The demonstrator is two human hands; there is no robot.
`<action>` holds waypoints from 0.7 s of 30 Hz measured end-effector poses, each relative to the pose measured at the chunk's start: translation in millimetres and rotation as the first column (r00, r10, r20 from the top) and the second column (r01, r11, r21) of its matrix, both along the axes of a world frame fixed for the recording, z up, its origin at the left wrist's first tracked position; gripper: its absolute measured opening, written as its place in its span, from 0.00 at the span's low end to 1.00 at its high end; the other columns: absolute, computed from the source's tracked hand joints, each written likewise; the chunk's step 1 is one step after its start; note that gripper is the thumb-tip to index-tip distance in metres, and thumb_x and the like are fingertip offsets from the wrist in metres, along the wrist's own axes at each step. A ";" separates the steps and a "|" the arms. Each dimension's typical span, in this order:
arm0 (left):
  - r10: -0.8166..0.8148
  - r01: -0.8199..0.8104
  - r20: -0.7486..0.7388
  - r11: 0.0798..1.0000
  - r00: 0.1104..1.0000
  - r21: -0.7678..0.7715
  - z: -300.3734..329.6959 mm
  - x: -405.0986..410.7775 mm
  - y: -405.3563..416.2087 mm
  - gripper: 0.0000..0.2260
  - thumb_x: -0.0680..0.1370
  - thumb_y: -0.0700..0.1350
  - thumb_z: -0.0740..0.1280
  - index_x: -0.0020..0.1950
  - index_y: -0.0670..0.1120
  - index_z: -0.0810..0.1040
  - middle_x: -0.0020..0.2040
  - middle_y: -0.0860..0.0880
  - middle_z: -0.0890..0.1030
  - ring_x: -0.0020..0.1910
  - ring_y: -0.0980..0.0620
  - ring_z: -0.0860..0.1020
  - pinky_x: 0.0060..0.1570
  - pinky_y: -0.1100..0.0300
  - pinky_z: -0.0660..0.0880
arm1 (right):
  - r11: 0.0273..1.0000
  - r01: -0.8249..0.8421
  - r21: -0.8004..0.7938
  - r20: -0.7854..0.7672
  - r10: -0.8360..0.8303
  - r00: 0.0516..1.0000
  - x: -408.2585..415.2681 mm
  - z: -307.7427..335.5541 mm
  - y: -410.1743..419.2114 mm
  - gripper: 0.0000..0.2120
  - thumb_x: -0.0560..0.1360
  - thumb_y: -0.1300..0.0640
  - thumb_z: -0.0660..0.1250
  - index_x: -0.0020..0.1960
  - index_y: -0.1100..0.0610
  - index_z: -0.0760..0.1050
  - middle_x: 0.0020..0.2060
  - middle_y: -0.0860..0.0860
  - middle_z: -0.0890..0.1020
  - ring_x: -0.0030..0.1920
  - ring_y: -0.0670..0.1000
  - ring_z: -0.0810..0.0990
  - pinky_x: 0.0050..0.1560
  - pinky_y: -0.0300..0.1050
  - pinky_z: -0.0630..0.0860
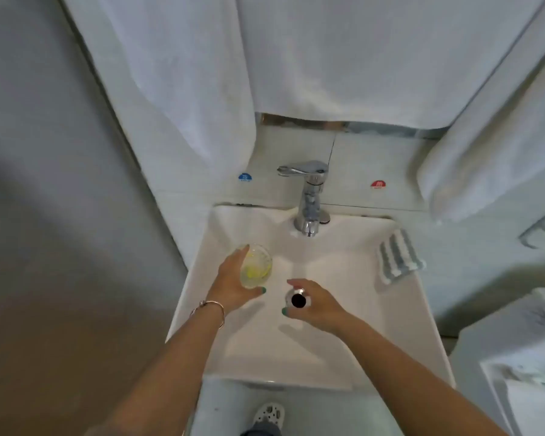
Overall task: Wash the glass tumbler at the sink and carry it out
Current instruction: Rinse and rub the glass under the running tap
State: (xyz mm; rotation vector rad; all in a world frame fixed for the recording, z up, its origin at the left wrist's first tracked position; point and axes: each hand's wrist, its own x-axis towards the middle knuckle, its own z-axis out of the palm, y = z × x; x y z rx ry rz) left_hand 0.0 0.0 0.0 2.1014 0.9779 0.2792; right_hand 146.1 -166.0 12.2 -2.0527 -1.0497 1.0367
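Two hands: both over the white sink (353, 313).
Left hand (233, 286): wrapped round the glass tumbler (256, 265), thumb on its near side, fingers on its far left side; bracelet (213, 308) on the wrist.
Glass tumbler: held above the left part of the basin, yellowish residue inside.
Right hand (317, 305): loosely spread, fingers relaxed, gripping nothing, over the drain (298, 299).
Tap (310, 196): chrome, far edge, centre.
Striped cloth (398, 258): far right rim.
Towels (328, 58): white, hanging beyond the basin.
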 end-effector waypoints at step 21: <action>0.043 -0.042 0.029 0.998 0.999 -0.045 -44.9 24.8 48.4 0.58 0.57 0.42 0.83 0.78 0.44 0.50 0.71 0.44 0.65 0.70 0.45 0.65 0.70 0.57 0.62 | 0.984 0.160 0.074 -0.051 -0.156 0.986 9.4 -76.0 116.6 0.53 0.58 0.53 0.81 0.73 0.35 0.54 0.67 0.46 0.69 0.60 0.48 0.75 0.63 0.50 0.74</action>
